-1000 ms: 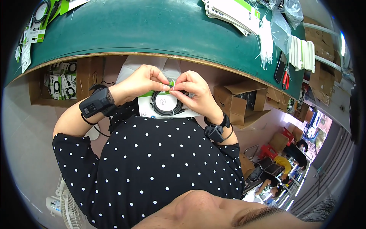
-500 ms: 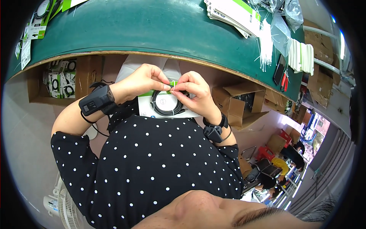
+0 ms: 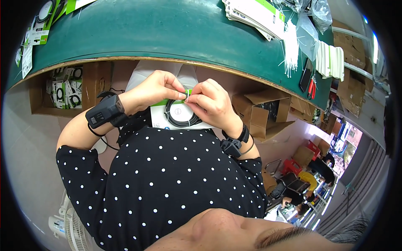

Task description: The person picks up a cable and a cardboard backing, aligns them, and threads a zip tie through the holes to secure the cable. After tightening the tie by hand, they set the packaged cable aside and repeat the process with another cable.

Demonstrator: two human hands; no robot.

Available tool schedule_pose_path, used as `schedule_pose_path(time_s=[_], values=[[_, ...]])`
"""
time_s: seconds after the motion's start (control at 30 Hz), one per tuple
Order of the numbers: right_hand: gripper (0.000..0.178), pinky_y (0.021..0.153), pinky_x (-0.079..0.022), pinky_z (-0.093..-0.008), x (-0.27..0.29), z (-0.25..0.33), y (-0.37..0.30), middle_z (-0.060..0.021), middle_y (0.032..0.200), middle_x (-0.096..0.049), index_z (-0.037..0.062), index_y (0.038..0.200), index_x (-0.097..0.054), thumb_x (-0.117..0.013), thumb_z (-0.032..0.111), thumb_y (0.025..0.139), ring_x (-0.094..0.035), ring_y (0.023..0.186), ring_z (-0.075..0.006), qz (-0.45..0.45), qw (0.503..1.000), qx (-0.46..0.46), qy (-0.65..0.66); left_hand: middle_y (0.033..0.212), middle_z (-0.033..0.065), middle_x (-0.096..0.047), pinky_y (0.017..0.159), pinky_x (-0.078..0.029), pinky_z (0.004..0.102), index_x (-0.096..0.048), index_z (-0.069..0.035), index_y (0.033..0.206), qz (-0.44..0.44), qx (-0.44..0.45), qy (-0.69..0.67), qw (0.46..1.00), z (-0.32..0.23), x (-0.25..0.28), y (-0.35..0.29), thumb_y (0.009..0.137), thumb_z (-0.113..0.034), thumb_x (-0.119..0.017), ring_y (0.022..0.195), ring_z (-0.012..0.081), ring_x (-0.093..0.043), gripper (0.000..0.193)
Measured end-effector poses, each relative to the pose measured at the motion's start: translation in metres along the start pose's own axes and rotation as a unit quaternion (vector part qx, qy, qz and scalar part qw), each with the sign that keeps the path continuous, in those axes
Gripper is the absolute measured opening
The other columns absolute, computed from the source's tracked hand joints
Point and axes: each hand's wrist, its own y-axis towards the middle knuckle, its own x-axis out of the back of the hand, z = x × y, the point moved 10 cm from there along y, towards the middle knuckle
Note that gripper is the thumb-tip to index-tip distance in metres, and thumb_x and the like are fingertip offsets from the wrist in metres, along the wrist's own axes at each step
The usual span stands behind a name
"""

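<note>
A coiled black cable [image 3: 181, 123] rests against a white and green packaging card [image 3: 157, 116], which lies over my lap below the table edge. My left hand [image 3: 158, 90] comes in from the left, thumb and forefinger pinching the cable by the card's green top. From the other side my right hand [image 3: 214, 104] is closed, its fingertips pinching a thin white cable tie [image 3: 188, 94] looped round the cable there. My right fingers partly cover the coil and the card's right side. Both wrists wear black strapped devices.
The green table [image 3: 155, 31] curves across the top. On it are stacked cards [image 3: 255, 16], white cable ties [image 3: 290, 48], red-handled cutters [image 3: 312, 88] and packaged cables [image 3: 39, 31]. Below stand a box of packaged cables [image 3: 39, 98] and an open carton [image 3: 261, 115]. Other people work far right.
My right fingers have curled in more, with the hand turned slightly at the tie. The card and coil have shifted a little left; my left hand keeps its pinch.
</note>
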Motion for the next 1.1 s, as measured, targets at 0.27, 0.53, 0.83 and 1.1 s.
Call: schedule_pose_path(time_s=[0.27,0.53,0.83,1.1], values=[[0.017,0.069,-0.048,-0.0293,0.049,-0.028,0.0,-0.0074,0.088,-0.063,0.0028,0.087,-0.069,-0.074,0.008,0.072,-0.059,0.076,-0.0178,-0.098,0.984,-0.097,0.109,0.092,0.0092,-0.07,0.077,-0.053,0.0247,-0.064,0.002,0.094,0.001,-0.011,-0.003,1.0,-0.015,0.0,-0.009,0.084,0.002,-0.068,0.084,0.0122,-0.067,0.011],[0.034,0.084,-0.049,-0.0311,0.029,-0.058,-0.014,-0.0118,0.104,-0.065,-0.0031,0.109,-0.065,-0.062,0.025,0.09,-0.061,0.093,-0.0176,-0.098,0.923,-0.184,0.324,0.094,0.0088,-0.07,0.078,-0.053,0.0238,-0.065,0.001,0.093,0.005,-0.138,-0.014,0.99,-0.078,0.001,-0.038,0.083,0.001,-0.071,0.084,0.0117,-0.066,0.012],[0.054,0.075,-0.054,-0.0255,-0.027,-0.064,-0.04,-0.0101,0.108,-0.064,-0.0017,0.122,-0.054,-0.051,0.046,0.096,-0.064,0.094,-0.0163,-0.124,0.64,-0.23,0.723,0.099,0.0087,-0.069,0.082,-0.052,0.0258,-0.063,0.0,0.093,-0.015,-0.13,-0.039,0.991,-0.085,0.011,-0.035,0.082,0.006,-0.068,0.089,0.0123,-0.065,0.013],[0.04,0.07,-0.055,-0.0257,-0.008,-0.073,-0.038,-0.0084,0.103,-0.065,0.0016,0.117,-0.056,-0.052,0.036,0.097,-0.065,0.087,-0.016,-0.105,0.892,-0.227,0.378,0.098,0.008,-0.069,0.082,-0.052,0.0257,-0.064,-0.001,0.093,-0.028,-0.128,-0.079,0.988,-0.082,0.016,-0.029,0.082,0.004,-0.07,0.088,0.0124,-0.065,0.013]])
